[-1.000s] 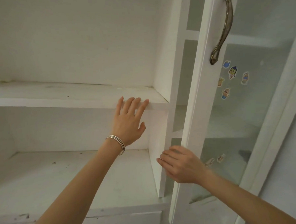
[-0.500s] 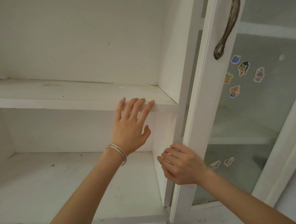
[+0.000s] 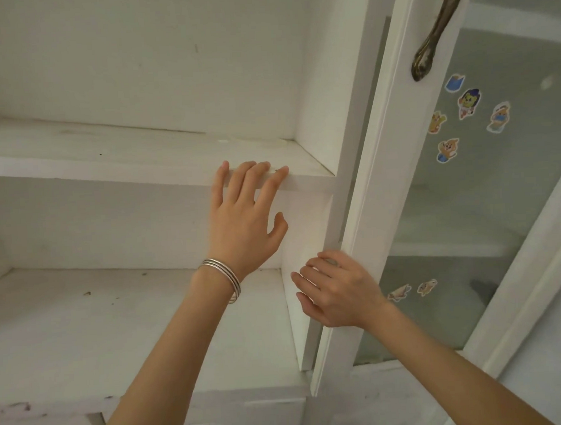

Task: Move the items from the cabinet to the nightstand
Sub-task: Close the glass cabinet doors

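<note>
Little has changed from a moment ago; both hands stay put. In the cabinet [image 3: 135, 73], the upper shelf [image 3: 107, 150] and lower shelf [image 3: 84, 336] hold only scuffs and specks. The glass door [image 3: 378, 174] stands upright, ajar, at the right. The left hand [image 3: 244, 227], fingers spread, rests on the upper shelf's front edge near its right corner. The right hand [image 3: 342, 293] has its grip curled round the door's edge.

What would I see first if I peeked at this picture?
Probably the little cartoon stickers on the glass of the cabinet door, over at the right. Then the two bare arms reaching up. The left hand, with silver bangles on its wrist, lays straight fingers on the front edge of the upper shelf, and the right hand holds the door's edge lower down.
</note>
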A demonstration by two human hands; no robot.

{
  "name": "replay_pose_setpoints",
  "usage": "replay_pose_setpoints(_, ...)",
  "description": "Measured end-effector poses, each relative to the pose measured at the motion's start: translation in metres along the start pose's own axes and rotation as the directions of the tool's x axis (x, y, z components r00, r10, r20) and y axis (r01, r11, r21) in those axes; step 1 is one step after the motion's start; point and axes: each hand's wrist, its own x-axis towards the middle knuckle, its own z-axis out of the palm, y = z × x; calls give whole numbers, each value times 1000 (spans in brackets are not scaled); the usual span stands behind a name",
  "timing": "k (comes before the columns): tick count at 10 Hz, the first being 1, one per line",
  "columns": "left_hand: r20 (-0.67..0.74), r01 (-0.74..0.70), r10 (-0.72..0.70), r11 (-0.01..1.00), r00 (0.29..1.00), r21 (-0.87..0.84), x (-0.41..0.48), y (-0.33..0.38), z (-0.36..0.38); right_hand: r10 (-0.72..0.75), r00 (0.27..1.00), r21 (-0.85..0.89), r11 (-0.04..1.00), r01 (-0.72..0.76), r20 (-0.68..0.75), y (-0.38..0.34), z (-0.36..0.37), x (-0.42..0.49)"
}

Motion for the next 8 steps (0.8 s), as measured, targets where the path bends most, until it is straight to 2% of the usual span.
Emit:
replay_pose_setpoints(2,-16,48,-48,998,999,-43,1,5,-2,37,998,-7,999,-37,-42,-1,1,1)
replay_pose_setpoints(8,17,58,-57,997,998,-49,1,7,-7,-6,1000,-15,1000,5,-22,2,1,2)
